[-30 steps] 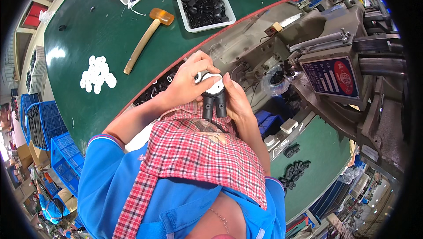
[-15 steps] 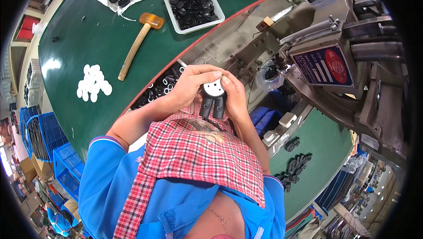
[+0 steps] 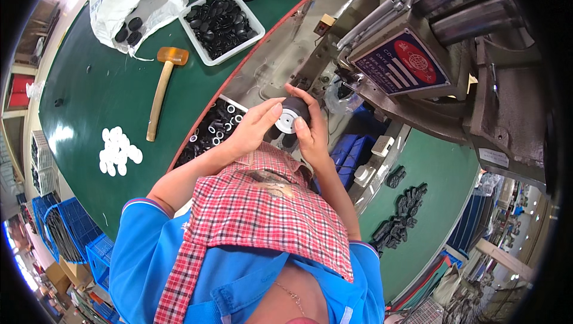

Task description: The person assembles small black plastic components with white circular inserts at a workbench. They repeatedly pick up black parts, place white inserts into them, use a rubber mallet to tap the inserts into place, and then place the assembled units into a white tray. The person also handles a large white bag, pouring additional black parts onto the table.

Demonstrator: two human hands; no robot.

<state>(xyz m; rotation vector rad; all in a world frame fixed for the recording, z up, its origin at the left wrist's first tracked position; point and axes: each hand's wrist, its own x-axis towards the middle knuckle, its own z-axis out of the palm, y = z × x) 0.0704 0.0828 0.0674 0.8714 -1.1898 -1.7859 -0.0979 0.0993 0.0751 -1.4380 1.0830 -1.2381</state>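
Part (image 3: 286, 123) between hands (image 3: 315, 139), mallet (image 3: 160, 94) and tub (image 3: 236, 48) on table (image 3: 128, 94) at left, machine (image 3: 456, 76) at right

Between the left grip (image 3: 255, 126) and the right grip (image 3: 316, 137), a round part (image 3: 285, 123) shows matt black plastic and a smooth white face. Left of both grips, the desk (image 3: 77, 106) is smooth and glossy, with bright glare; the mallet (image 3: 159, 100) has a shiny amber, plastic-looking head and a wooden handle. Beyond the grips, the tub (image 3: 239, 48) is translucent plastic. Right of them, the machine (image 3: 507, 106) is dull metal with shinier bars (image 3: 474, 19). Below, the apron (image 3: 268, 210) is checked cloth.
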